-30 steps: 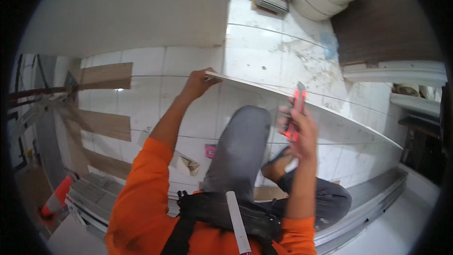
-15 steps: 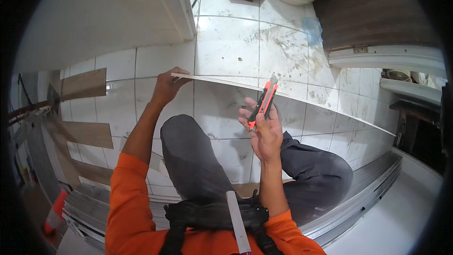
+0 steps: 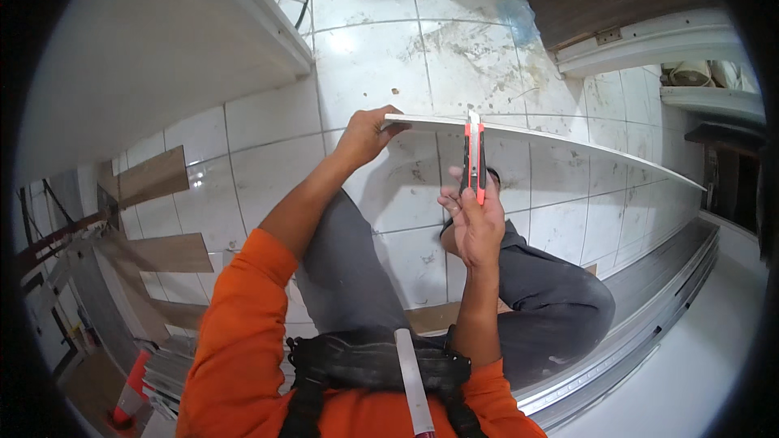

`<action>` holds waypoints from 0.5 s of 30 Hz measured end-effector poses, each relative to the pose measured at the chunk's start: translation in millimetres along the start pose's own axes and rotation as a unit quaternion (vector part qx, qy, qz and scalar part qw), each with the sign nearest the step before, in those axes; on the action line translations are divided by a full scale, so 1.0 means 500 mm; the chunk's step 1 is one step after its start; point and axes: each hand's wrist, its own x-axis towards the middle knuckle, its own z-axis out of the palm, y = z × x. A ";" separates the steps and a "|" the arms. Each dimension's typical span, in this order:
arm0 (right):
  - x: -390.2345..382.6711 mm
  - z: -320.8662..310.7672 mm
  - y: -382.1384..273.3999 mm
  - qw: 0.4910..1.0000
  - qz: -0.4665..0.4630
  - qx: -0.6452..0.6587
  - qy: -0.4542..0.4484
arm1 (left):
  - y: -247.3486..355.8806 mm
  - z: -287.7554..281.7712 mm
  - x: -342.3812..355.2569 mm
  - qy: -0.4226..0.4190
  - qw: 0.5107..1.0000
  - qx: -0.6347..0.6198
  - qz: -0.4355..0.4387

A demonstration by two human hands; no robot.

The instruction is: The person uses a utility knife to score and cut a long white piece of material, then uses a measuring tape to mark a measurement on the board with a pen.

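My left hand [image 3: 363, 138] grips the near-left end of a long, thin white plank [image 3: 580, 139], its thumb and fingers closed around the edge. Seen almost edge-on, the plank runs away to the right above my bent knees. A red and black utility knife [image 3: 474, 161] stands upright in my right hand [image 3: 477, 231], pinched low on its handle by the thumb, with some fingers loosely spread. Its pale blade points away from me and overlaps the plank's edge in view. Whether blade and plank touch, I cannot tell.
White floor tiles [image 3: 369, 65] with dirt marks lie beneath. Wood-look planks [image 3: 166, 253] lie at left, and stacked grey planks [image 3: 625, 308] at right. A large white panel [image 3: 162, 40] juts in at upper left. An orange and white cone [image 3: 130, 389] stands lower left.
My left hand has moved right with the plank's end, closer to the knife. The knife has turned from a slant to nearly straight. The whole view has shifted slightly.
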 end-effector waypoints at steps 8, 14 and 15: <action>0.000 -0.055 0.023 0.997 -0.010 0.080 -0.018 | 0.000 0.025 0.001 0.054 0.998 -0.033 -0.022; -0.001 -0.020 0.040 0.994 0.012 0.094 -0.049 | 0.007 0.041 -0.037 0.034 0.999 -0.031 -0.026; -0.003 -0.013 0.041 0.992 0.022 0.109 -0.063 | -0.001 0.041 -0.041 0.038 0.998 -0.035 -0.017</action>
